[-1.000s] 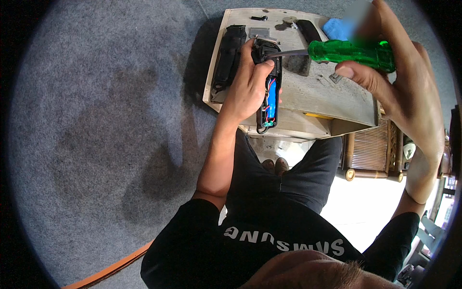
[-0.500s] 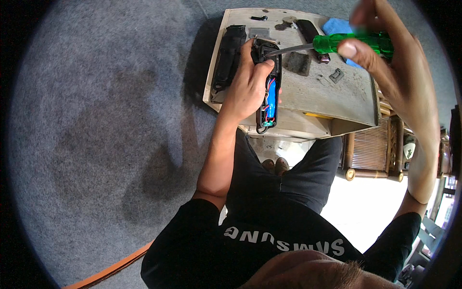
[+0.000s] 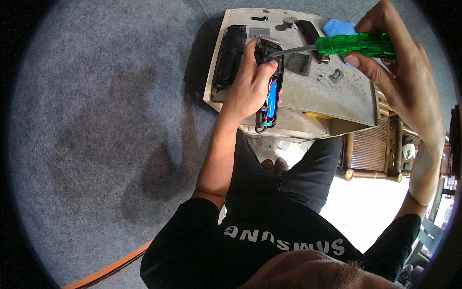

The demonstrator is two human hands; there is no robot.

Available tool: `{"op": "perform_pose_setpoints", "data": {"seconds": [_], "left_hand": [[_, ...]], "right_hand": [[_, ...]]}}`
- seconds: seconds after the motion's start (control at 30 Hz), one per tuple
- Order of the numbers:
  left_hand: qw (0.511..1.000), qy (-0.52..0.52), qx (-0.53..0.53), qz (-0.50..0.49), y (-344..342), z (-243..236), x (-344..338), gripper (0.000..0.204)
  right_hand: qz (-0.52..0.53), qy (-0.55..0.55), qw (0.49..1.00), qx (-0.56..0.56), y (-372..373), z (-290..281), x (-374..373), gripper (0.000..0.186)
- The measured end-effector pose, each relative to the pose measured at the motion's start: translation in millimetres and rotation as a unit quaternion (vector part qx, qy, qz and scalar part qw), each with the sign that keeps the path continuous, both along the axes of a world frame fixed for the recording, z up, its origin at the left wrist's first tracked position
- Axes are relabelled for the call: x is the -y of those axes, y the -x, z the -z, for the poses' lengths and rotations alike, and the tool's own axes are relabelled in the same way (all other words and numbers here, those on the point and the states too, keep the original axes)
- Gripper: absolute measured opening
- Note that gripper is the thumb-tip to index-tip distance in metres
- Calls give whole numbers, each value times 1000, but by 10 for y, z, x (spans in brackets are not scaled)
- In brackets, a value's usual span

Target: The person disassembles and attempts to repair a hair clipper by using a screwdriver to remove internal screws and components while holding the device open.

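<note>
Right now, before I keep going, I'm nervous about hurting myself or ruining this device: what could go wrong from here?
1. The green screwdriver in your right hand could slip; its tip end meets the opened black device close to your left thumb, which it might jab.
2. The blue battery and thin wires lie exposed, so a stray slip might nick them.
3. Your left hand alone supports the device, so it could twist under force.
</note>
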State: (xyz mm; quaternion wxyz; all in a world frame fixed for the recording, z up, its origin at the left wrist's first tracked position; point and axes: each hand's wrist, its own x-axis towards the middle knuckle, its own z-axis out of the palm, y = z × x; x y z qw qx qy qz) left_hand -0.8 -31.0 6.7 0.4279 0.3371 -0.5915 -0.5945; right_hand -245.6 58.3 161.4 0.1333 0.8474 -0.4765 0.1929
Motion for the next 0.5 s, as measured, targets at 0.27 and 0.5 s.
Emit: {"op": "perform_pose_setpoints", "data": {"seconds": [0.27,0.5], "left_hand": [[1000,-3,-4,22,-20,7,15,57],[1000,4,2,25,-9,-6,9,58]], "right_hand": [[1,-2,1000,-1,2,4,-7,39],[3,-4,1000,3,11,1,3,40]]}}
